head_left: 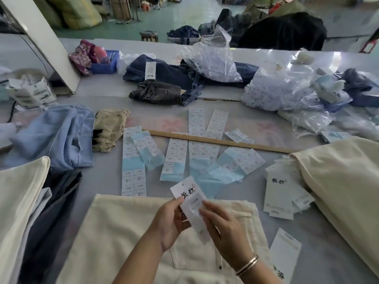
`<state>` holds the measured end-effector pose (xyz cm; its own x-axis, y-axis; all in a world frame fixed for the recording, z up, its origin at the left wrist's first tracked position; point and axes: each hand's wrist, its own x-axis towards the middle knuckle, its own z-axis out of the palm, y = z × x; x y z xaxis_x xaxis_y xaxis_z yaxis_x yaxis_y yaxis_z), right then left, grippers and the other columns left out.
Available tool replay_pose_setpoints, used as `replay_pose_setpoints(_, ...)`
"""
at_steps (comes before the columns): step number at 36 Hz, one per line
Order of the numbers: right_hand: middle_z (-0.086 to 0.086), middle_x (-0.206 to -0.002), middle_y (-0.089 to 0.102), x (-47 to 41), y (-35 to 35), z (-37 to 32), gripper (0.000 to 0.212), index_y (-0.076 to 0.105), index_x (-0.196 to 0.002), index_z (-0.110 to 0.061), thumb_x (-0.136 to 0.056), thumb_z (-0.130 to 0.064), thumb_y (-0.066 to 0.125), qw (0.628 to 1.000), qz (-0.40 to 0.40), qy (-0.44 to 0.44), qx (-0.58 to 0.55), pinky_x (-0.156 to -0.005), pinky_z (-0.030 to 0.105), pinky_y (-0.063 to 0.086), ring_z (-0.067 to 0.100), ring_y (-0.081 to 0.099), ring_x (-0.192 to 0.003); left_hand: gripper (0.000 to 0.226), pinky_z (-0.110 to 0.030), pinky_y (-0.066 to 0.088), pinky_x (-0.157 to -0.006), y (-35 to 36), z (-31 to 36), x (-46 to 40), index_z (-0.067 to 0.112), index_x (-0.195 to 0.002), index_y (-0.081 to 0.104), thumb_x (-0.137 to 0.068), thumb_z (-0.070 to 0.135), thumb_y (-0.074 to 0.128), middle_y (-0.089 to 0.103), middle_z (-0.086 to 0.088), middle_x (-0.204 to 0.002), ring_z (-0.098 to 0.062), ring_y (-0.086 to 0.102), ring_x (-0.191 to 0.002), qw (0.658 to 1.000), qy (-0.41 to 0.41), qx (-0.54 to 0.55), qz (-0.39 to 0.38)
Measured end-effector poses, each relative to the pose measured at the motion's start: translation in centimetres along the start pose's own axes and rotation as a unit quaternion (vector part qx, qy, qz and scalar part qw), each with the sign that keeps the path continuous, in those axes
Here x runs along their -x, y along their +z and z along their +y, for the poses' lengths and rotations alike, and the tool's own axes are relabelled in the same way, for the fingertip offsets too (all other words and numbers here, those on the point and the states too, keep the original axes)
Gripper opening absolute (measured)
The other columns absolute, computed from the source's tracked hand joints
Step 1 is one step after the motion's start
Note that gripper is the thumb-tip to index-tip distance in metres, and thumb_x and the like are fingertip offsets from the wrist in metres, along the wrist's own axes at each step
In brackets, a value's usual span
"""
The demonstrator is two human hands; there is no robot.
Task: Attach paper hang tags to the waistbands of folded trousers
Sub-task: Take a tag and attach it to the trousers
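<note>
A white paper hang tag with black brush lettering and a small size sticker is held up over folded cream trousers lying on the table in front of me. My left hand grips the tag's left edge, thumb on its face. My right hand pinches the tag's right side near the sticker, fingers curled behind it. A stack of matching hang tags lies to the right. Sheets of size stickers on blue backing are spread beyond the trousers.
A wooden ruler crosses the table. Cream trouser piles sit at left and right. Light blue trousers, dark jeans, plastic bags and a blue basket lie further back. One loose tag rests near my right wrist.
</note>
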<state>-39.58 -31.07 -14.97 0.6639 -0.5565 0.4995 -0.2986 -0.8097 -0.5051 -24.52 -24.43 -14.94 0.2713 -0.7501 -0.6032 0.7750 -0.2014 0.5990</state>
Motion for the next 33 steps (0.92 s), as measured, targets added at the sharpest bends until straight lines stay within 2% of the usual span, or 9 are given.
replay_pose_setpoints(8, 0.003, -0.106, 0.071, 2.1, -1.8, 1.0, 0.018, 0.076, -0.094, -0.011, -0.077, -0.008, 0.075, 0.999, -0.026, -0.018, 0.036, -0.076, 0.030, 0.056, 0.021, 0.070, -0.088, 0.033, -0.032, 0.058, -0.060, 2.1, -1.6, 1.5, 0.003, -0.109, 0.065, -0.100, 0.022, 0.040, 0.072, -0.019, -0.095, -0.024, 0.070, -0.071, 0.999, -0.014, -0.019, -0.022)
replay_pose_setpoints(11, -0.012, -0.102, 0.071, 2.5, -2.9, 1.3, 0.016, 0.076, -0.091, -0.025, -0.085, -0.029, 0.062, 0.993, -0.030, -0.043, 0.107, -0.081, 0.028, 0.045, 0.017, 0.067, -0.090, 0.024, -0.037, 0.056, -0.072, 3.2, -2.4, 1.4, 0.002, -0.108, 0.067, -0.096, 0.017, 0.052, 0.072, -0.019, -0.098, -0.025, 0.068, -0.076, 0.998, -0.007, -0.068, -0.013)
replay_pose_setpoints(13, -0.016, -0.104, 0.070, 3.0, -3.7, 1.5, 0.024, 0.075, -0.091, -0.030, -0.084, -0.038, 0.054, 0.990, -0.041, -0.042, 0.126, -0.081, 0.028, 0.038, 0.018, 0.067, -0.091, 0.019, -0.035, 0.055, -0.067, 4.0, -3.4, 1.1, 0.000, -0.107, 0.066, -0.094, 0.009, 0.054, 0.072, -0.018, -0.092, -0.025, 0.066, -0.073, 0.996, 0.007, -0.093, 0.012)
replay_pose_setpoints(18, -0.017, -0.128, 0.059, 5.4, -5.5, 2.7, 0.033, 0.073, -0.098, -0.040, -0.076, -0.054, 0.052, 0.975, -0.114, -0.055, 0.180, -0.097, 0.034, 0.033, 0.019, 0.061, -0.113, 0.011, -0.038, 0.053, -0.069, 6.5, -4.8, -0.3, 0.001, -0.099, 0.065, -0.092, 0.005, 0.057, 0.072, -0.017, -0.085, -0.028, 0.065, -0.072, 0.997, 0.008, -0.033, 0.071)
replay_pose_setpoints(21, -0.026, -0.117, 0.063, 6.9, -6.8, 4.5, 0.017, 0.073, -0.085, -0.042, -0.079, -0.050, 0.060, 0.967, -0.162, -0.079, 0.180, -0.101, 0.034, 0.031, 0.014, 0.056, -0.121, 0.009, -0.041, 0.052, -0.071, 7.1, -4.9, -1.3, 0.005, -0.100, 0.063, -0.092, 0.008, 0.059, 0.067, -0.018, -0.086, -0.030, 0.061, -0.072, 0.995, 0.003, -0.012, 0.095)
replay_pose_setpoints(24, -0.022, -0.094, 0.071, 6.3, -8.8, 8.0, 0.008, 0.075, -0.083, -0.033, -0.080, -0.036, 0.069, 0.984, -0.132, 0.031, 0.114, -0.094, 0.031, 0.033, 0.011, 0.060, -0.111, 0.005, -0.044, 0.052, -0.069, 7.0, -4.9, -1.9, 0.010, -0.091, 0.064, -0.092, 0.013, 0.061, 0.067, -0.013, -0.073, -0.029, 0.061, -0.068, 0.994, -0.008, -0.032, 0.109)
replay_pose_setpoints(27, 0.001, -0.085, 0.073, 3.2, -11.2, 12.8, 0.007, 0.076, -0.086, -0.016, -0.084, -0.015, 0.069, 0.974, -0.083, 0.182, 0.104, -0.078, 0.035, 0.044, 0.021, 0.066, -0.090, 0.004, -0.039, 0.049, -0.070, 6.9, -5.5, -2.1, 0.009, -0.092, 0.064, -0.092, 0.011, 0.060, 0.066, -0.012, -0.070, -0.029, 0.059, -0.069, 0.993, -0.012, -0.043, 0.109)
replay_pose_setpoints(30, 0.015, -0.097, 0.072, -1.0, -13.2, 18.0, 0.016, 0.074, -0.099, -0.007, -0.086, -0.007, 0.065, 0.950, -0.043, 0.288, 0.115, -0.081, 0.038, 0.047, 0.031, 0.066, -0.090, 0.006, -0.041, 0.049, -0.074, 7.0, -6.4, -2.2, 0.008, -0.094, 0.065, -0.092, 0.010, 0.060, 0.067, -0.014, -0.077, -0.030, 0.061, -0.072, 0.992, -0.018, -0.049, 0.113)
replay_pose_setpoints(33, 0.019, -0.117, 0.065, -4.6, -14.3, 22.5, 0.028, 0.068, -0.115, -0.011, -0.092, -0.014, 0.053, 0.909, -0.113, 0.362, 0.173, -0.089, 0.037, 0.045, 0.036, 0.061, -0.104, 0.007, -0.040, 0.051, -0.072, 7.4, -7.1, -2.4, 0.005, -0.095, 0.066, -0.092, 0.007, 0.059, 0.068, -0.015, -0.079, -0.031, 0.062, -0.074, 0.991, -0.020, -0.047, 0.120)
